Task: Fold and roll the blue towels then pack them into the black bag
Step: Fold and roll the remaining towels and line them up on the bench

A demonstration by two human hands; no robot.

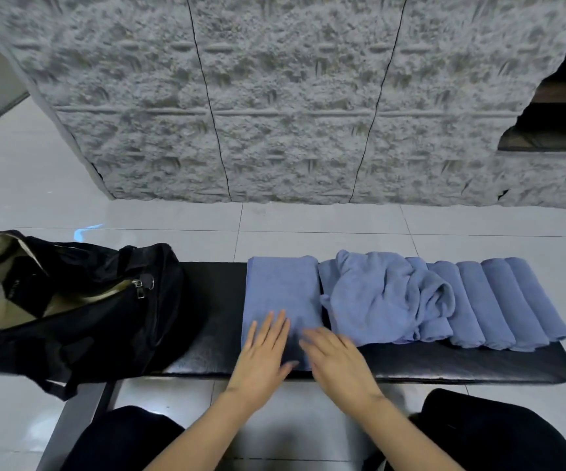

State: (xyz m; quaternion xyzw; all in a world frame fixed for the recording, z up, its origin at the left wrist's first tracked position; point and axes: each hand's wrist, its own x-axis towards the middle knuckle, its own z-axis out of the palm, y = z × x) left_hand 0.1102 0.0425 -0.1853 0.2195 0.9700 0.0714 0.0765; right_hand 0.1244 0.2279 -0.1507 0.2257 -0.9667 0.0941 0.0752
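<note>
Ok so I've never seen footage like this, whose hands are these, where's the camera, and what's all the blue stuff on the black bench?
There is no machine here: a person is working with bare hands. The single picture comes from a camera worn on their head, looking forward and down, which is why their forearms and knees show at the bottom. The left hand and right hand both lie flat, fingers straight, on a folded blue towel; neither grips anything. The towel lies on a black padded bench. To its right is a crumpled blue towel, and beyond that a row of rolled blue towels. At the bench's left end sits a black bag, unzipped and open. Behind are a tiled floor and a grey textured wall.
</note>
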